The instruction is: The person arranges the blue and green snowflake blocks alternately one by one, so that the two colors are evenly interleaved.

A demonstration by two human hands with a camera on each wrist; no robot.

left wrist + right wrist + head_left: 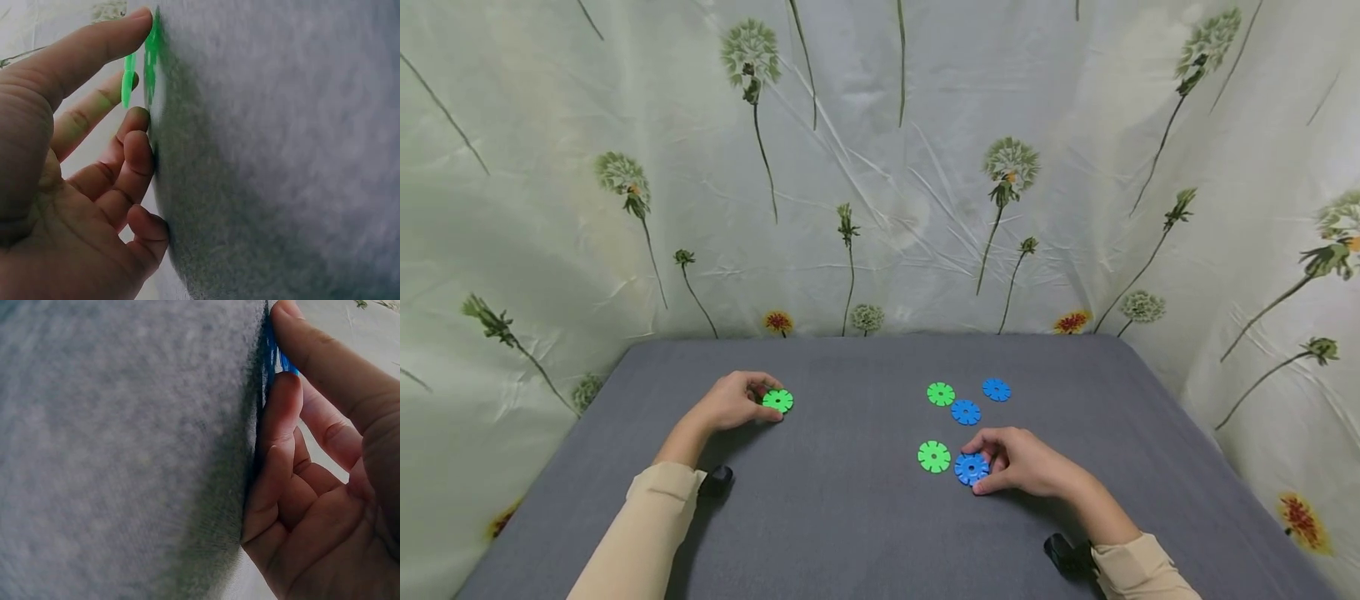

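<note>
My left hand pinches a green notched plastic disc by its edge, between thumb and index finger, on the left of the table. In the left wrist view the disc is seen edge-on, close over the cloth, with the other fingers curled loosely below it. Farther right, my right hand has thumb and index finger around the rim of a blue notched disc. That disc shows only as a blue sliver in the right wrist view, low against the cloth. Beside it lies another green disc.
Behind the right hand lie a green disc and two blue discs, one nearer and one farther right. Grey cloth covers the table. A flower-print curtain hangs along its back and sides.
</note>
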